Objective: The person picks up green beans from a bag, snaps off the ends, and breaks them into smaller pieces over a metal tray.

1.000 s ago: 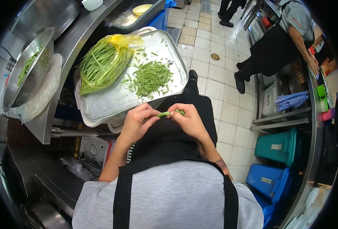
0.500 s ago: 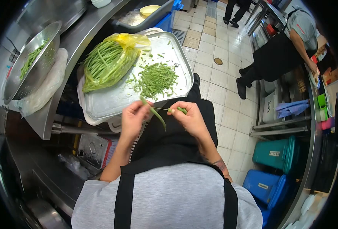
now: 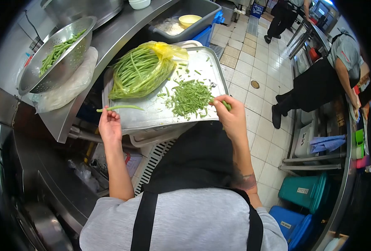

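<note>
My left hand point(image 3: 110, 125) pinches a long green bean point(image 3: 124, 107) over the near left corner of the metal tray point(image 3: 141, 121). Beyond it a yellow plastic bag point(image 3: 171, 54) lies on the tray, with whole green beans point(image 3: 137, 67) inside. At the tray's right side, my right hand point(image 3: 232, 117) is closed around green bean pieces point(image 3: 226, 104), largely hidden by the fingers. A heap of small cut bean bits point(image 3: 189, 98) lies just left of that hand, some scattered around it.
A steel colander point(image 3: 83, 44) holding green beans sits tilted on the counter point(image 3: 110, 39) at left. Behind the tray stands a grey bin point(image 3: 212, 10) with a yellow bowl point(image 3: 189, 20). A co-worker point(image 3: 319, 79) stands at the right-hand bench, above lidded bins point(image 3: 300, 188).
My hands have moved apart, the left going left with the long bean, the right going up and right to the heap. The view has shifted, so the tray appears farther right.
</note>
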The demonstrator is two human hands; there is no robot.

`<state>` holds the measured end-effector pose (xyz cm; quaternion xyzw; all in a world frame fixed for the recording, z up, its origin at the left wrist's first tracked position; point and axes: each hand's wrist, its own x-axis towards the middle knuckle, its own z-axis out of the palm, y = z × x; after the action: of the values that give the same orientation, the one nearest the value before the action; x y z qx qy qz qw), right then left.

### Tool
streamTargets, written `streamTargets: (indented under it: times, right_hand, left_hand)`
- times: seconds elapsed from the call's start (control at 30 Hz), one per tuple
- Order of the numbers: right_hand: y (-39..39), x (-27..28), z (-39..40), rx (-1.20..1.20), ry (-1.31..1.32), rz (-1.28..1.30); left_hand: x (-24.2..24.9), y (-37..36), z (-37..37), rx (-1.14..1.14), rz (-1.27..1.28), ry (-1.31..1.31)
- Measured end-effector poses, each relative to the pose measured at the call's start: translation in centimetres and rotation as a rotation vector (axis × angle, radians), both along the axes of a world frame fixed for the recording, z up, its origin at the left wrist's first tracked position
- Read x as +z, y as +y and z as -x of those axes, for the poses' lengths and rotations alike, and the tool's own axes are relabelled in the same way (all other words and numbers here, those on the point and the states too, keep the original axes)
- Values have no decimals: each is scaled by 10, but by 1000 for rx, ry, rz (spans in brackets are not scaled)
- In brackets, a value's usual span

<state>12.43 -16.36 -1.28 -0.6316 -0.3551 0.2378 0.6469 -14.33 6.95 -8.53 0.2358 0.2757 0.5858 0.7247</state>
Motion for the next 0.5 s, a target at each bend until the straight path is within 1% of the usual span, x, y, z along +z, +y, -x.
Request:
streamTargets:
  times: [0.03, 0.07, 0.17, 0.2, 0.27, 0.3, 0.33, 0.4, 0.43, 0.5]
  right_hand:
    - [9, 2, 1, -38, -221, 77]
    - [18, 3, 2, -37, -218, 79]
    - [41, 5, 6, -74, -470, 165]
    - [46, 1, 10, -76, -476, 162]
    - [50, -10, 19, -34, -569, 20]
    - [46, -4, 26, 118, -507, 77]
    - [44, -10, 34, 211, -394, 52]
    - [36, -6, 44, 321, -342, 229]
    - [34, -11, 47, 319, -339, 232]
    - [31, -21, 50, 313, -439, 98]
  left_hand:
    - [4, -7, -4, -54, -18, 3]
    - [8, -14, -9, -53, -15, 6]
    - [23, -34, -32, -213, -78, -49]
    - [26, -40, -38, -213, -82, -54]
    - [34, -52, -48, -308, -141, -65]
    - [38, -57, -53, -319, -168, -43]
    - [39, -59, -57, -320, -165, -43]
    - [40, -64, -63, -322, -201, -38]
    - [42, -67, -66, -313, -202, -31]
    - [39, -70, -68, -337, -196, -44]
